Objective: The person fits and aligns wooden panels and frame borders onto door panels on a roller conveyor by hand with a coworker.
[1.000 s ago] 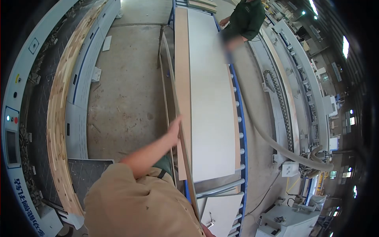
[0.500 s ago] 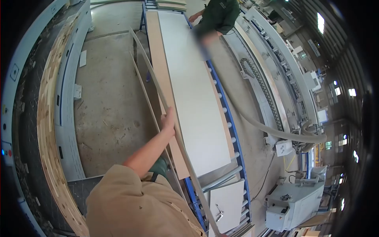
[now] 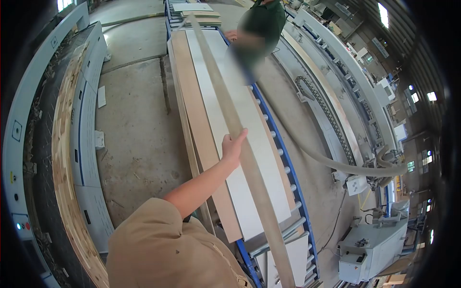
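Observation:
My left hand (image 3: 233,149) is closed around the left edge of a long, narrow beige strip (image 3: 222,98), with the thumb along its top face. The strip runs lengthwise above a white panel (image 3: 266,165), which lies on a wider tan board (image 3: 194,103). These boards rest on a blue-framed roller conveyor (image 3: 283,163). A second thin strip (image 3: 190,151) runs along the conveyor's left side. My right hand is out of view; the near end of the held strip leaves the bottom of the picture.
Across the conveyor stands a co-worker in a dark green shirt (image 3: 270,24). A thick hose (image 3: 326,162) crosses the floor on the right, near a grey machine (image 3: 367,249). Laminated wood (image 3: 67,158) lies along the left machine. More boards (image 3: 201,19) are stacked at the far end.
My left hand has moved right, carrying the strip from the conveyor's left edge to over the white panel. The strip now shows its broad face. The co-worker's hand has shifted slightly.

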A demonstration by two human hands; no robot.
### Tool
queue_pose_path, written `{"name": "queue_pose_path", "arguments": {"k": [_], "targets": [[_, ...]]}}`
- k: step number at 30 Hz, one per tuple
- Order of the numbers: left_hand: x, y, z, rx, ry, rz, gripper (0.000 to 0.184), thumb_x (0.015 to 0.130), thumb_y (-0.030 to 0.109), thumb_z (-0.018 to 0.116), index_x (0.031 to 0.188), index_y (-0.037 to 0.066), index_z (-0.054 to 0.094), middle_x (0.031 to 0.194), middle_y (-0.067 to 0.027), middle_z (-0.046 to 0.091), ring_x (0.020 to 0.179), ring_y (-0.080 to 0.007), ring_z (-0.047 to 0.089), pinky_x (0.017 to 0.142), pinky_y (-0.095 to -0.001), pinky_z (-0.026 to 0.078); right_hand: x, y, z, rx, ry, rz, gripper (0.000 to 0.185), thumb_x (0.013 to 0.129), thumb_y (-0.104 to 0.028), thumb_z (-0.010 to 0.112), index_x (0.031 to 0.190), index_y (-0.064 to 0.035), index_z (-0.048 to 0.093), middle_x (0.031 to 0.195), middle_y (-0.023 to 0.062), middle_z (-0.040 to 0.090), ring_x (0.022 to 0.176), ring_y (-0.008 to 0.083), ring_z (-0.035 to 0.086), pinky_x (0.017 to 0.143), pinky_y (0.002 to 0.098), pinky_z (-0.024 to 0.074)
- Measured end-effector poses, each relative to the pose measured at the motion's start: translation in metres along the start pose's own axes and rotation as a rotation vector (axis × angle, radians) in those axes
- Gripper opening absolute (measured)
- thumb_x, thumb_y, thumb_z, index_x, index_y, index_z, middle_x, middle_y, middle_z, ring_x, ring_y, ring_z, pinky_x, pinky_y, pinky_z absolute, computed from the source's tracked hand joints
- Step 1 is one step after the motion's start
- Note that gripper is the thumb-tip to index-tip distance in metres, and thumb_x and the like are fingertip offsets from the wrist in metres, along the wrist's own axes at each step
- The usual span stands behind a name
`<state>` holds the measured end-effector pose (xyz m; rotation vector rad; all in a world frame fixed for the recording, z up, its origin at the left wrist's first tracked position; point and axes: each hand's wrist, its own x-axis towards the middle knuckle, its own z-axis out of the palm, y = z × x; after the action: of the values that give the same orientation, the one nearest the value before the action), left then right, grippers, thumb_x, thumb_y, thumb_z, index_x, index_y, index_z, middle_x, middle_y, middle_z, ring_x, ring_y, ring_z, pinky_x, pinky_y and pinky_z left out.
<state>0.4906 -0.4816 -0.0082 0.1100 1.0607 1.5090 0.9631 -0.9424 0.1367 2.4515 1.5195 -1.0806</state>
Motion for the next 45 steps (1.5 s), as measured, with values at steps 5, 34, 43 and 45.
{"name": "queue_pose_path", "arguments": {"k": [5, 34, 43, 45], "targets": [[0.077, 0.005, 0.049, 0.141, 0.048, 0.075, 0.057, 0.077, 0.039, 0.084, 0.104, 0.000, 0.050, 0.099, -0.0120, 0.059, 0.089, -0.0211, 0.060, 0.074, -0.0384, 0.053, 0.082, -0.044, 0.014, 0.299, -0.026, -0.072, 0.034, 0.091, -0.031, 0.070, 0.084, 0.0021, 0.069, 0.069, 0.0079, 0.064, 0.059, 0.0188, 0.053, 0.055, 0.0369, 0.0415], [0.276, -0.167, -0.098, 1.578, 0.257, 0.248, 0.087, 0.085, 0.042, 0.068, 0.151, 0.002, 0.027, 0.151, -0.0251, 0.035, 0.138, -0.0406, 0.036, 0.114, -0.0487, 0.031, 0.560, 0.045, 0.067, 0.097, 0.130, -0.088, 0.052, 0.090, -0.042, 0.066, 0.067, 0.0033, 0.055, 0.057, 0.0067, 0.044, 0.058, 0.0138, 0.040, 0.053, 0.0386, 0.0349], [0.219, -0.210, -0.082, 1.255, 0.302, -0.047, 0.093, 0.088, 0.056, 0.063, 0.153, 0.004, 0.023, 0.155, -0.0232, 0.027, 0.144, -0.0389, 0.026, 0.117, -0.0474, 0.025, 0.487, -0.005, 0.009, -0.079, 0.294, 0.004, 0.045, 0.072, -0.029, 0.081, 0.067, 0.0058, 0.053, 0.065, 0.0187, 0.058, 0.060, 0.0365, 0.047, 0.059, 0.0475, 0.0395], [0.222, -0.217, -0.035, 0.935, 0.192, 0.038, 0.090, 0.090, 0.059, 0.060, 0.153, 0.005, 0.024, 0.151, -0.0217, 0.033, 0.141, -0.0378, 0.031, 0.115, -0.0467, 0.029, 0.444, 0.007, -0.017, -0.162, 0.205, 0.208, 0.030, 0.070, -0.016, 0.079, 0.084, 0.0023, 0.060, 0.090, 0.0188, 0.064, 0.082, 0.0396, 0.059, 0.079, 0.0495, 0.0461]]}}
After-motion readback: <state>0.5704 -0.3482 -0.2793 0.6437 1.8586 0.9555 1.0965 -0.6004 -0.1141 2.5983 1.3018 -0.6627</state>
